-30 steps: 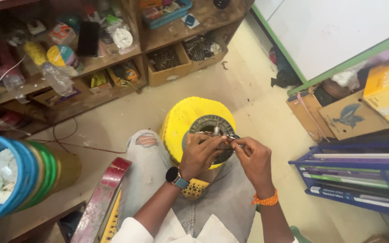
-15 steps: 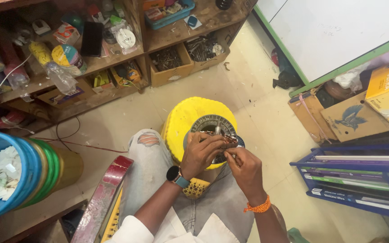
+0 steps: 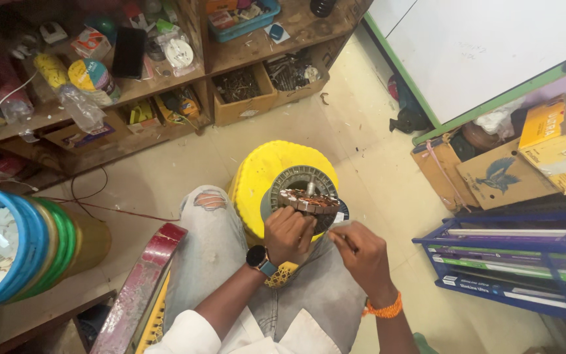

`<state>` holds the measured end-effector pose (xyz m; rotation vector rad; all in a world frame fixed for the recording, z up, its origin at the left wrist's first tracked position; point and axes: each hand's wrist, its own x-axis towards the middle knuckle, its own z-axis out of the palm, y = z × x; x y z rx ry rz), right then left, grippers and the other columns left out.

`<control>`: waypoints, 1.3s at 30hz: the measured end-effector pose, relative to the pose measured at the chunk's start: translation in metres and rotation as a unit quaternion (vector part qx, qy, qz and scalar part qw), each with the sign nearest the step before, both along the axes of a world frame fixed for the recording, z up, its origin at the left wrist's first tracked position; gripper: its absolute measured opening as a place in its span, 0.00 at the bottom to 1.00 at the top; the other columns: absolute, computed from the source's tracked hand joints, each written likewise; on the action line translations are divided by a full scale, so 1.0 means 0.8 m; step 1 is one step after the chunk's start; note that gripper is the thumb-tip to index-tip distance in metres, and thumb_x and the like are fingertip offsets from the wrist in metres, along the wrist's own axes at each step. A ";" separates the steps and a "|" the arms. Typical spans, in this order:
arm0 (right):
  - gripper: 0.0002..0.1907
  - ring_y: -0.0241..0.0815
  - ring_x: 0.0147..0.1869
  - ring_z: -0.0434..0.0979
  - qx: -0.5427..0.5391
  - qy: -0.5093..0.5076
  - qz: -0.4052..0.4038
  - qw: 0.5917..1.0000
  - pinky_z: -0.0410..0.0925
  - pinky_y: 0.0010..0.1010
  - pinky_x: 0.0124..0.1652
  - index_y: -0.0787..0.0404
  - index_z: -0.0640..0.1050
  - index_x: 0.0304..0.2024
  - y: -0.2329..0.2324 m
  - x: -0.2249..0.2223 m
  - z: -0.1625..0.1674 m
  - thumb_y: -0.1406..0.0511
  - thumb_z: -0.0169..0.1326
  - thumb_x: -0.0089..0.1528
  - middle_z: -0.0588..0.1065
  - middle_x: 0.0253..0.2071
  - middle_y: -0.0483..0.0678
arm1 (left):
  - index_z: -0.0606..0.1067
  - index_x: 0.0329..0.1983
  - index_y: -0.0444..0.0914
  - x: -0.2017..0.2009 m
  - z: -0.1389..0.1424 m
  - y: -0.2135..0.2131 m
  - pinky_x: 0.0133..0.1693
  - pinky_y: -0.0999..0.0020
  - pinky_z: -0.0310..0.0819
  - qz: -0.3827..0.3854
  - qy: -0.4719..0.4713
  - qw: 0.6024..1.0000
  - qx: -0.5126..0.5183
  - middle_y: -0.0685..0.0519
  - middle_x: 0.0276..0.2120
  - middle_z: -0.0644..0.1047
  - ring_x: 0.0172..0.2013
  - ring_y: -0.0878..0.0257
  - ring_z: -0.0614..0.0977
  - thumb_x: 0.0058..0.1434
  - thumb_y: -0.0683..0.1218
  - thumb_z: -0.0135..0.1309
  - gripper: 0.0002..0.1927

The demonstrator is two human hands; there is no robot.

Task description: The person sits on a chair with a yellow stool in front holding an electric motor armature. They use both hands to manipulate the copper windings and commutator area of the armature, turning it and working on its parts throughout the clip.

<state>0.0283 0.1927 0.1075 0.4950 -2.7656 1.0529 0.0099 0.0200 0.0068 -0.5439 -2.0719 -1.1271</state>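
Over the person's lap, near the middle of the scene, both forearms reach forward from the near edge, and the left hand [image 3: 288, 235], with a watch on its wrist, curls closed around the near rim of one round wound motor stator [image 3: 308, 198], holding it above a yellow stool [image 3: 263, 174]. The right hand [image 3: 361, 252], with an orange band at its wrist, pinches narrowly on something thin and pale just right of the stator; what it is cannot be told.
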 end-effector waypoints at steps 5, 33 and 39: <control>0.03 0.45 0.29 0.76 0.009 0.061 0.030 0.998 0.68 0.32 0.29 0.63 0.79 0.36 -0.027 -0.044 0.003 0.69 0.61 0.61 0.77 0.30 0.50 | 0.73 0.30 0.37 0.005 0.016 0.002 0.28 0.60 0.65 0.021 -0.049 0.994 0.094 0.51 0.22 0.71 0.23 0.54 0.72 0.56 0.38 0.58 0.05; 0.04 0.31 0.20 0.53 -0.042 -0.064 -0.119 0.990 0.53 0.29 0.22 0.66 0.80 0.34 -0.029 -0.022 -0.002 0.70 0.62 0.59 0.57 0.17 0.43 | 0.79 0.51 0.47 -0.020 0.022 -0.027 0.50 0.62 0.66 -0.074 -0.075 0.994 -0.008 0.61 0.52 0.80 0.45 0.58 0.75 0.57 0.44 0.65 0.18; 0.04 0.29 0.22 0.53 -0.091 -0.096 -0.142 0.981 0.52 0.28 0.23 0.67 0.78 0.34 -0.027 -0.019 -0.015 0.71 0.59 0.61 0.59 0.18 0.40 | 0.79 0.50 0.47 -0.026 0.031 -0.032 0.50 0.61 0.66 -0.089 -0.088 0.992 -0.009 0.63 0.51 0.79 0.45 0.58 0.76 0.57 0.47 0.66 0.17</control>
